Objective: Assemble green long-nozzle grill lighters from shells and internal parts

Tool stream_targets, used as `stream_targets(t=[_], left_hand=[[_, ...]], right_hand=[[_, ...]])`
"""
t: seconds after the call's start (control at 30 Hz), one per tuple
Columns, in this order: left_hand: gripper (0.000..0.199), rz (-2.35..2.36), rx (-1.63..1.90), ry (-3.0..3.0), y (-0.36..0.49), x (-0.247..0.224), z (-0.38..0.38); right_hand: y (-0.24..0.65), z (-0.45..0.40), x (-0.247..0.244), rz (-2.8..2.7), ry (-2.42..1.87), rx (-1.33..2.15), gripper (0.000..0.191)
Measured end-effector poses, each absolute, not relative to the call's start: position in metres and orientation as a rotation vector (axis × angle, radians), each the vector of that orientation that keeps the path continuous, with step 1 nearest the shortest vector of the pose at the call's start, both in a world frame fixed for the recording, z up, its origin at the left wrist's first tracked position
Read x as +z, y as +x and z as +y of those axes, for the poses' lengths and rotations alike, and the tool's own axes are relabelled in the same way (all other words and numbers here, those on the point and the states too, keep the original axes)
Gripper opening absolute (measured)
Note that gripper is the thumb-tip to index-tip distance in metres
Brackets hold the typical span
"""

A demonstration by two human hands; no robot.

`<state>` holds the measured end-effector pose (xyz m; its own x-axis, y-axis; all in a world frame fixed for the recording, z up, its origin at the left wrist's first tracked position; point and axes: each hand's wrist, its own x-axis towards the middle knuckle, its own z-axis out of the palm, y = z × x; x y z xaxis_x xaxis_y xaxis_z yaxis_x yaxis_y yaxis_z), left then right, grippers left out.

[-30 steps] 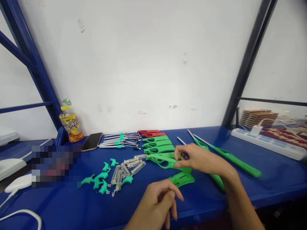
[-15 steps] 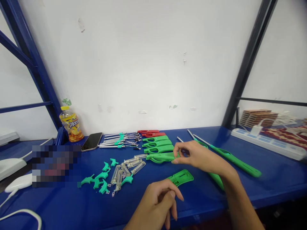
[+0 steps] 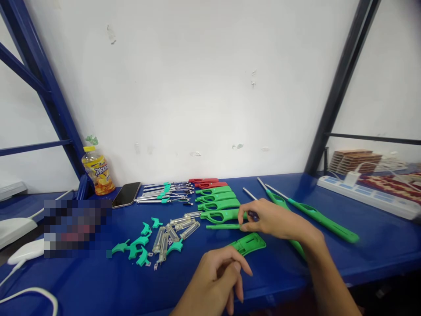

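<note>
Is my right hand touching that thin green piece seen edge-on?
Touching: the head view shows the right hand, its thumb against one end of the thin green piece.

LIGHT: bright, even, whitish across the wall (image 3: 210, 87) | DIRECTION: I can't tell | SHADE: deep below the tabletop (image 3: 95, 283), lower right | FOCUS: my right hand (image 3: 266, 217) fairly clear; patterned cloth (image 3: 391, 183) soft | LENS: edges stretched, posts (image 3: 340, 87) splayed | MOSAIC: pixelated patch (image 3: 75, 228), left

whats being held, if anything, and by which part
The right hand pinches a green shell, seen edge-on, by the part away from its narrow tip. Whether the left hand holds anything cannot be told.
</note>
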<state>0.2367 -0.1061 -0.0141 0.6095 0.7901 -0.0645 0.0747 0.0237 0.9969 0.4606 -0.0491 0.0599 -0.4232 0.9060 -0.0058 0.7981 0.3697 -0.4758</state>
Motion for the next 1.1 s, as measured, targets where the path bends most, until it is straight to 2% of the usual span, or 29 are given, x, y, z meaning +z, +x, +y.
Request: stream_targets(t=[0.37,0.6,0.7,0.83,1.1], left_hand=[[0.035,0.787,0.659,1.502,0.24,-0.017,-0.107],[0.038,0.844,0.71,1.675,0.219,0.011,-0.115],[0.041,1.128,0.881,2.049,0.184,0.03,-0.101],[0.045,1.623,0.882,2.451,0.129,0.035,-0.063],[0.049,1.789,0.759,2.545,0.074,0.038,-0.014]], right_hand=[[0.46,-0.057,0.066,-2.404,-1.371,0.688,0.025],[0.463,-0.056,0.065,-2.414,-1.328,0.751,0.019],[0.464,-0.057,0.065,-2.405,-1.343,0.756,0.022],[0.463,-0.059,0.067,-2.405,-1.341,0.783,0.025],[0.458,-0.063,0.07,-2.423,-1.358,0.839,0.029]])
